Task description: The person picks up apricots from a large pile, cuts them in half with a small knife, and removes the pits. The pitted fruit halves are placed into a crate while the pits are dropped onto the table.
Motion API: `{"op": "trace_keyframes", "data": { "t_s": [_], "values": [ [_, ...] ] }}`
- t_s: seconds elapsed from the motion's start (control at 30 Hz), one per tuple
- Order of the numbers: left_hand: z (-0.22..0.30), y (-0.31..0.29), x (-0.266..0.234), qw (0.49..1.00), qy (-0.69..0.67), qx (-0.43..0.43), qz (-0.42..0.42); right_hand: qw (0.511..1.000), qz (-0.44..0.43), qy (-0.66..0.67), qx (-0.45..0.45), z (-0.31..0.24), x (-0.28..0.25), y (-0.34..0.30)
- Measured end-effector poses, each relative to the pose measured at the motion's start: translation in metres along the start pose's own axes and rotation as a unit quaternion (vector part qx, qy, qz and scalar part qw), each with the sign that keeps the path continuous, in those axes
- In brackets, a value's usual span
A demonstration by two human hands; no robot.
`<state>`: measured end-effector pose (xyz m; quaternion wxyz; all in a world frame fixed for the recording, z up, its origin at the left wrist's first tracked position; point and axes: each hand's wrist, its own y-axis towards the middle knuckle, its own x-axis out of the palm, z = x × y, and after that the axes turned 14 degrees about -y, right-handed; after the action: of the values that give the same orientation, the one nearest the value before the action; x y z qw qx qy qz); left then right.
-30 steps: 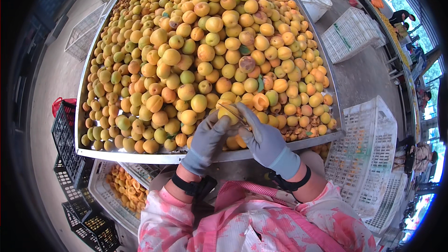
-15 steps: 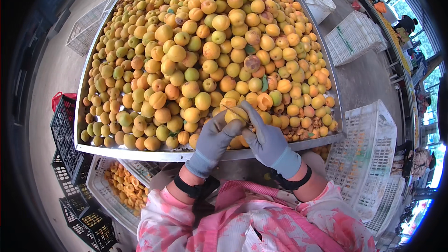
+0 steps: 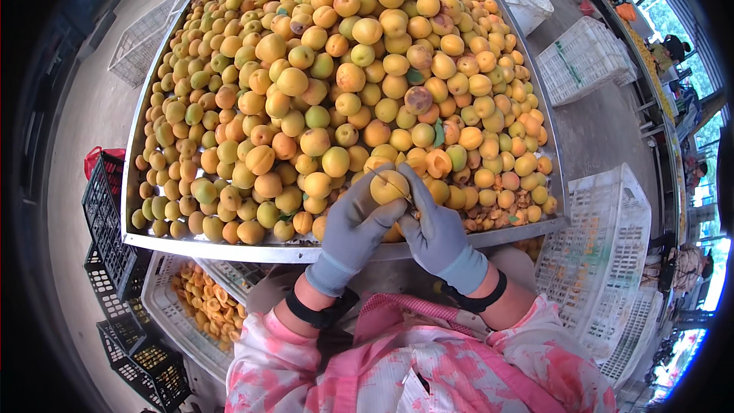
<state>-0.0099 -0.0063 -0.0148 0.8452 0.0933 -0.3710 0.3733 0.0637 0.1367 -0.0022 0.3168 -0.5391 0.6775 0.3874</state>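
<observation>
My left hand [image 3: 345,233], in a grey glove, closes around a yellow apricot [image 3: 388,190] at the near edge of a large apricot pile [image 3: 306,118]. My right hand [image 3: 440,237], gloved alike, is closed close against the same fruit. It grips what appears to be a small thin-bladed knife [image 3: 399,183], whose dark edge lies across the apricot; its handle is hidden in the fingers. Just beyond the hands, an opened orange apricot half [image 3: 438,162] rests on the pile.
The pile lies on a metal-rimmed table [image 3: 222,251]. Below it at left, a white crate [image 3: 164,313] holds apricot halves [image 3: 205,302]. Black crates [image 3: 107,206] stand farther left. White crates [image 3: 596,237] are stacked at right; a white bucket [image 3: 527,6] stands beyond.
The apricot has turned in my left fingers and shows more of its face. The blade now lies closer along it, and my right hand has shifted slightly.
</observation>
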Motion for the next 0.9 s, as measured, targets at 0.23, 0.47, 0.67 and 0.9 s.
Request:
{"op": "trace_keyframes", "data": {
  "t_s": [0.23,0.47,0.67,0.9],
  "values": [
    [0.0024,0.0003,-0.0017,0.994,0.08,0.079,0.004,0.999,0.008,0.036,-0.014,0.0019,0.0068,0.0019],
    [0.0025,0.0021,0.0013,0.998,0.009,0.053,0.026,0.999,0.016,0.013,-0.027,0.0026,0.005,0.0017],
    [0.007,0.0007,0.0066,0.998,0.012,0.062,0.028,1.0,0.007,0.019,-0.012,0.0002,0.003,0.001],
    [0.0055,0.0005,-0.0008,0.998,-0.048,-0.029,0.022,1.0,0.015,0.004,-0.003,-0.0022,0.0014,0.0023]
  ]
}}
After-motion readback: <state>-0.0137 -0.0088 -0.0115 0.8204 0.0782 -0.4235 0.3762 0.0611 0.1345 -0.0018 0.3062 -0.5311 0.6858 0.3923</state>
